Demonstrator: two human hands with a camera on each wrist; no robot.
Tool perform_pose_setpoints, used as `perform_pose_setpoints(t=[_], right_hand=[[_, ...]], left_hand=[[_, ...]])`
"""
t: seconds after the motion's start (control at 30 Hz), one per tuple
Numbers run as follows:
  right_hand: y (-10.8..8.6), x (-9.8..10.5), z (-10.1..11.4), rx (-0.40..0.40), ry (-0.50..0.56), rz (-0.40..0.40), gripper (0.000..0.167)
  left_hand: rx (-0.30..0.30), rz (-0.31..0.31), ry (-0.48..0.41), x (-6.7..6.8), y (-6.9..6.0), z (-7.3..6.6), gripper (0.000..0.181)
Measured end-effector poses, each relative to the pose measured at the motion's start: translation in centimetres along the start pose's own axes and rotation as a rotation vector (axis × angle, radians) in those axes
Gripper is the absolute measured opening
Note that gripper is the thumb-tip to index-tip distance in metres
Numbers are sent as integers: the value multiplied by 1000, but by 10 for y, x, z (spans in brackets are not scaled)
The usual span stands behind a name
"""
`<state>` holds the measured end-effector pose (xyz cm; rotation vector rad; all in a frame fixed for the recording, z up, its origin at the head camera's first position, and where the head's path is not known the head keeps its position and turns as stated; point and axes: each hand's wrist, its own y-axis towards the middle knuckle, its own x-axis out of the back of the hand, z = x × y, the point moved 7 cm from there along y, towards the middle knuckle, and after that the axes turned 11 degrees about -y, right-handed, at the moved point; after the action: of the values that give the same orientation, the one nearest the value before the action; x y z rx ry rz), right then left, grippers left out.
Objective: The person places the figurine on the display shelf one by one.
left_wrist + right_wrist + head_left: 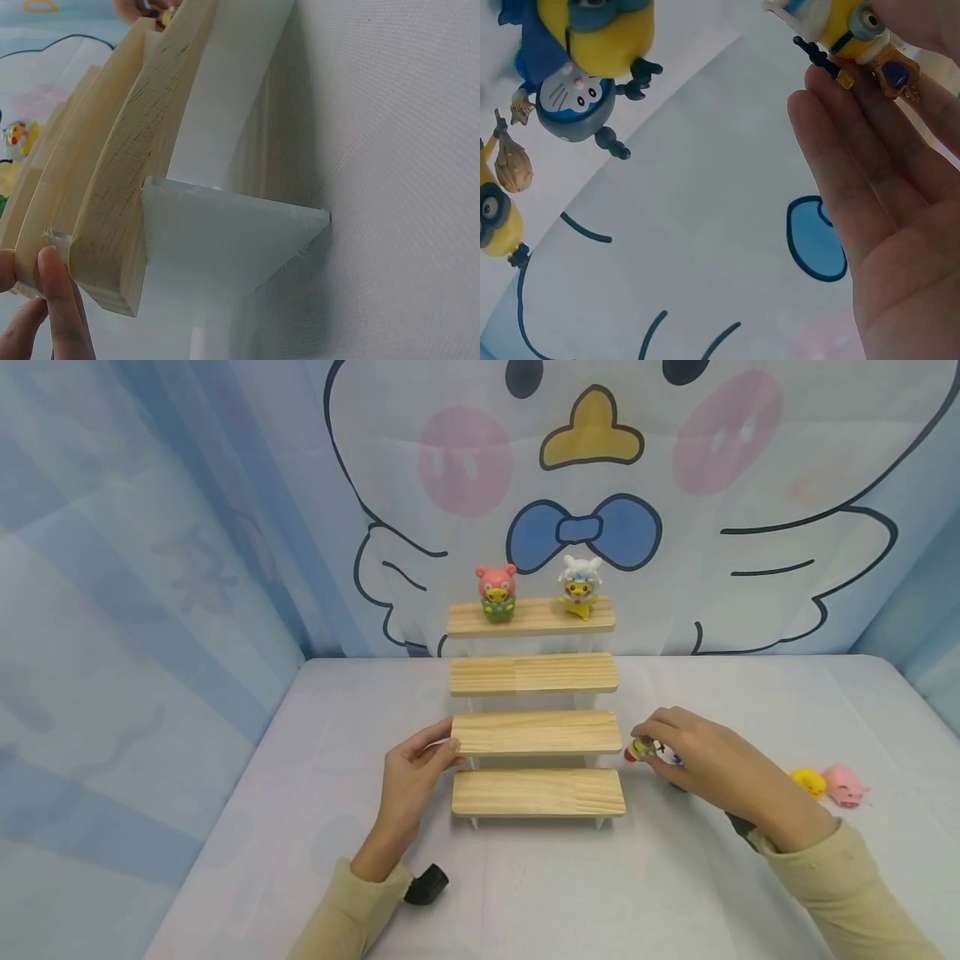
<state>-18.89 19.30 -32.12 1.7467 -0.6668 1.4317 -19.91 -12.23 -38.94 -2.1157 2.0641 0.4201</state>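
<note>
On the left end of the second board from the bottom [536,732], part of a four-tier wooden stand [538,793], the left hand [412,779] holds a light pinch, thumb and fingers drawn close about the edge. Just beside the stand's right side, the right hand [707,762] pinches a minion figurine [847,26] by thumb and fingertips above the table [525,893], the remaining fingers extended.

Risks noted: the figurine is small and irregular, with projecting arms, and could, in my judgement, twist or slip out if the pinch slackens. An upward or sideways push by the left hand could shake the stand and topple the pink-hooded Pikachu [497,596] or the white-hooded Pikachu [579,593] on the top tier. The right forearm, passing near the pink pig [844,787] and the small yellow figure [808,782], might knock them on a low sweep.

Obscured: the held figurine is partly covered by the hand and cut off by the right wrist view's upper edge; its base cannot be assessed. That view also crops a blue-clad minion [607,45] and a broom-carrying minion [502,217]; the whiskered blue figure [574,112] is partly overlapped. How the translucent bracket [232,232] is fastened is not discernible.
</note>
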Motion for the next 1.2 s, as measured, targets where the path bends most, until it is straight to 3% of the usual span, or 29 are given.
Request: perform_pose_setpoints(t=[0.53, 1.2], right_hand=[[10, 23, 6, 37, -41, -66, 33], [19, 35, 10, 7, -56, -11, 33]], left_hand=[[-2, 0, -5, 1, 0, 0, 38], [2, -1, -10, 1, 0, 1, 38]])
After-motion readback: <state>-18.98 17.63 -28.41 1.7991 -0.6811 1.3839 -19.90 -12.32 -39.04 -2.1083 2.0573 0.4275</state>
